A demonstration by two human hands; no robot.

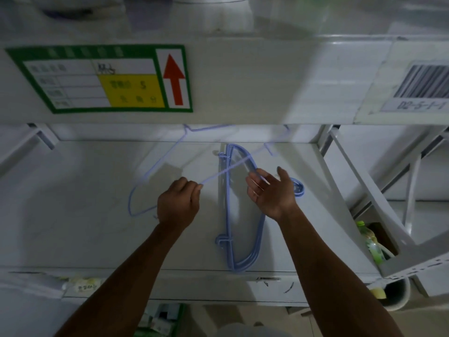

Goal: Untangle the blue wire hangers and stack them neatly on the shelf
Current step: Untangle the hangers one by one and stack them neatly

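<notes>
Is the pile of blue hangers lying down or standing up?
Lying down: the hanger pile rests flat on the white shelf.

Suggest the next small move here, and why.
Probably the left hand should draw the loose hanger it pinches up and away from the stack. Its wire crosses the stack's upper end, and the right hand grips the stack's curved side on the shelf.

Frame centre: my left hand [178,203] grips one loose hanger [211,178], blurred, raised over the shelf [97,227]. My right hand [272,190], centre right, appears to pinch the same wire. Stacked hangers [229,215] lie flat between my hands.
</notes>
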